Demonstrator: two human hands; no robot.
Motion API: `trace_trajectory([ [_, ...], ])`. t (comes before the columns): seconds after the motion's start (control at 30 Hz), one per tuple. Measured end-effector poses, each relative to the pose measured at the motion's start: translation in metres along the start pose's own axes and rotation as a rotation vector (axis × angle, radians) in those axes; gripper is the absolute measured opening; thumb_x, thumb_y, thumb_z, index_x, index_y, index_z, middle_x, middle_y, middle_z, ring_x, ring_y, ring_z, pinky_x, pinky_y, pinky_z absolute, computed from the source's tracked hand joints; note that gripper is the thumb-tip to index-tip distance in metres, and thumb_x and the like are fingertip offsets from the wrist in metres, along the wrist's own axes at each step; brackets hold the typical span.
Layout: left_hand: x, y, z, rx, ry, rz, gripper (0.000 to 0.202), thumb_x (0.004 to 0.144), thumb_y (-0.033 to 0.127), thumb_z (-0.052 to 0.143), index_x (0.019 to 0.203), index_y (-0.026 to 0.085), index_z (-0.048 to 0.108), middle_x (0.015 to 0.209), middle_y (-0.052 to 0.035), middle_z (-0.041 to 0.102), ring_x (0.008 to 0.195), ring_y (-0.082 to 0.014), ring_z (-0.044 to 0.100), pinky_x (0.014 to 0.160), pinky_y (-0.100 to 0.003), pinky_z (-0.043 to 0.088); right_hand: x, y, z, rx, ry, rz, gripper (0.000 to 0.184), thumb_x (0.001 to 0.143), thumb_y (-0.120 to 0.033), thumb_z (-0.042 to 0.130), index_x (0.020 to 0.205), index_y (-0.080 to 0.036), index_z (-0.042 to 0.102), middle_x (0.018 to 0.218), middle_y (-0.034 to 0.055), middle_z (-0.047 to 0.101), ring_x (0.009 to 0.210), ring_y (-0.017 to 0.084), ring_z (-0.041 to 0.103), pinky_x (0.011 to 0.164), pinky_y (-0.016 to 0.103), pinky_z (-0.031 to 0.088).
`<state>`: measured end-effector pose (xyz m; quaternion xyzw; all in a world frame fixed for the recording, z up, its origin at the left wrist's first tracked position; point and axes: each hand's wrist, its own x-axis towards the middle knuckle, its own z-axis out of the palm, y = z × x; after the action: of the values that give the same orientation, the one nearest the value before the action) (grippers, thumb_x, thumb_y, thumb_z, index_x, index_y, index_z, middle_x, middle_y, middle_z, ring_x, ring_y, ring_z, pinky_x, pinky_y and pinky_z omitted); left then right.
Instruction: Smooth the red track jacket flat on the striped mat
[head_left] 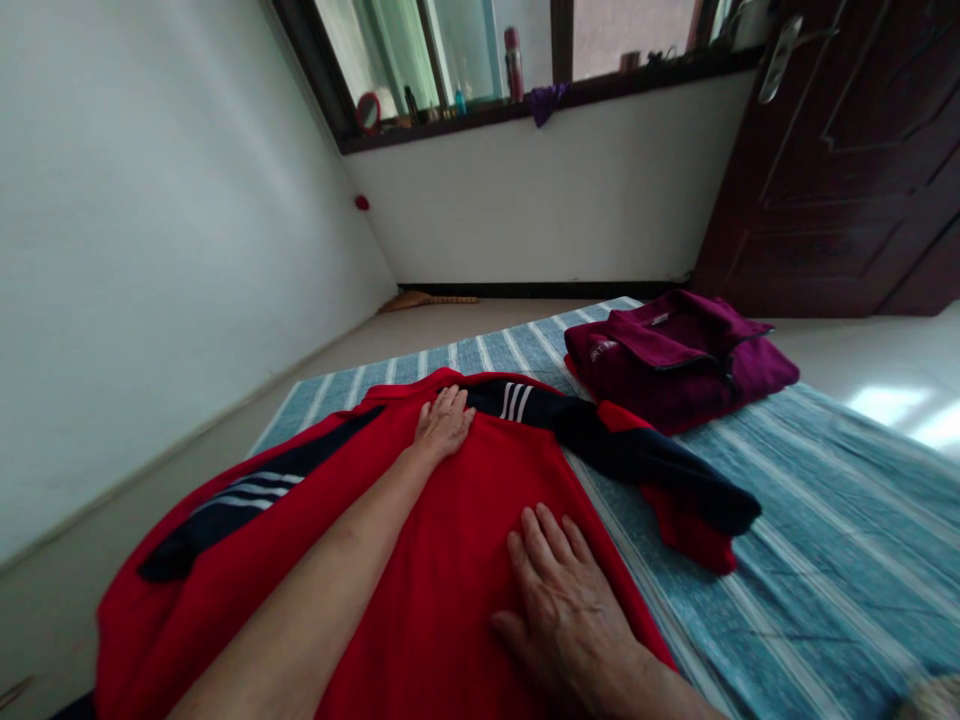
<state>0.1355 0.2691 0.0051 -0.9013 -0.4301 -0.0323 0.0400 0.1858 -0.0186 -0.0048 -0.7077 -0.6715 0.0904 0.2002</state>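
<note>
A red jacket [465, 520] with dark navy sleeve panels and white stripes lies spread over the bed. Its right-hand sleeve [645, 450] stretches out across the striped sheet, while the left-hand side hangs toward the bed's left edge. Near the collar end, my left hand [445, 420] rests on the cloth with its fingers extended. My right hand [562, 590] lies flat on the lower right part of the jacket, fingers stretched and thumb apart. Neither hand grasps anything.
A folded maroon jacket [675, 355] sits at the back right of the blue striped sheet [810, 520]. Beyond are a windowsill [450, 122] with a mirror and bottles, and a dark door [847, 170]. A broom [424, 300] lies on the floor by the wall.
</note>
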Motion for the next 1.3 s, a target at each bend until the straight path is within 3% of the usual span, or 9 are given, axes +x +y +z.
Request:
trace_trajectory([
  [0.2, -0.006, 0.029, -0.002, -0.054, -0.093, -0.014, 0.057, 0.095, 0.046, 0.024, 0.143, 0.015, 0.033, 0.152, -0.0125, 0.027, 0.141, -0.0231, 0.021, 0.112, -0.047, 0.023, -0.001, 0.000, -0.004, 0.006, -0.017, 0.003, 0.067, 0.090, -0.053, 0.048, 0.139, -0.007, 0.043, 0.147, 0.0224, 0.030, 0.138, 0.037, 0.021, 0.112, 0.054, 0.021],
  [0.43, -0.004, 0.040, -0.003, -0.073, -0.149, -0.061, 0.062, 0.095, 0.051, 0.022, 0.144, 0.014, 0.029, 0.155, -0.0108, 0.021, 0.143, -0.0235, 0.015, 0.113, -0.048, 0.018, -0.003, 0.004, -0.002, -0.008, -0.012, -0.003, 0.064, 0.091, -0.050, 0.048, 0.138, -0.007, 0.043, 0.147, 0.0215, 0.032, 0.139, 0.035, 0.020, 0.112, 0.053, 0.019],
  [0.57, -0.024, 0.059, -0.015, -0.079, -0.108, -0.064, 0.064, 0.095, 0.050, 0.020, 0.144, 0.010, 0.029, 0.156, -0.0120, 0.016, 0.144, -0.0237, 0.011, 0.114, -0.047, 0.015, -0.004, 0.003, -0.007, -0.026, -0.014, -0.004, 0.064, 0.091, -0.050, 0.049, 0.138, -0.007, 0.043, 0.147, 0.0211, 0.032, 0.139, 0.034, 0.020, 0.112, 0.051, 0.018],
  [0.77, -0.071, 0.083, -0.023, -0.106, -0.152, 0.000, 0.065, 0.095, 0.054, 0.020, 0.144, 0.013, 0.032, 0.155, -0.0105, 0.020, 0.143, -0.0226, 0.013, 0.114, -0.046, 0.016, -0.002, 0.005, -0.011, -0.032, -0.037, -0.009, 0.063, 0.091, -0.050, 0.049, 0.136, -0.006, 0.044, 0.146, 0.0214, 0.034, 0.138, 0.035, 0.020, 0.111, 0.051, 0.018],
  [0.87, -0.086, 0.086, -0.016, -0.091, -0.170, 0.002, 0.064, 0.095, 0.052, 0.020, 0.144, 0.014, 0.031, 0.155, -0.0105, 0.020, 0.143, -0.0232, 0.014, 0.114, -0.046, 0.016, -0.001, 0.006, -0.011, -0.043, -0.034, -0.019, 0.063, 0.091, -0.050, 0.048, 0.135, -0.006, 0.045, 0.145, 0.0214, 0.035, 0.138, 0.035, 0.022, 0.111, 0.051, 0.017],
  [1.03, -0.089, 0.089, -0.010, -0.082, -0.175, -0.008, 0.064, 0.095, 0.051, 0.021, 0.145, 0.014, 0.030, 0.155, -0.0113, 0.021, 0.143, -0.0235, 0.015, 0.114, -0.047, 0.016, -0.002, 0.007, -0.013, -0.057, -0.035, -0.016, 0.063, 0.091, -0.050, 0.048, 0.135, -0.005, 0.044, 0.145, 0.0218, 0.035, 0.137, 0.034, 0.024, 0.111, 0.049, 0.019],
  [1.17, -0.098, 0.093, -0.017, -0.068, -0.162, 0.009, 0.062, 0.095, 0.049, 0.024, 0.143, 0.012, 0.033, 0.154, -0.0124, 0.024, 0.142, -0.0241, 0.017, 0.114, -0.047, 0.018, -0.003, 0.007, -0.013, -0.063, -0.022, -0.014, 0.064, 0.091, -0.050, 0.047, 0.137, -0.006, 0.043, 0.145, 0.0203, 0.036, 0.137, 0.033, 0.025, 0.110, 0.048, 0.019],
  [1.3, -0.124, 0.094, -0.025, -0.048, -0.139, 0.066, 0.058, 0.095, 0.047, 0.028, 0.142, 0.014, 0.036, 0.153, -0.0099, 0.027, 0.142, -0.0209, 0.020, 0.114, -0.042, 0.019, -0.004, 0.008, -0.012, -0.054, -0.018, -0.028, 0.068, 0.091, -0.051, 0.047, 0.141, -0.007, 0.036, 0.147, 0.0204, 0.032, 0.137, 0.033, 0.024, 0.110, 0.048, 0.019],
])
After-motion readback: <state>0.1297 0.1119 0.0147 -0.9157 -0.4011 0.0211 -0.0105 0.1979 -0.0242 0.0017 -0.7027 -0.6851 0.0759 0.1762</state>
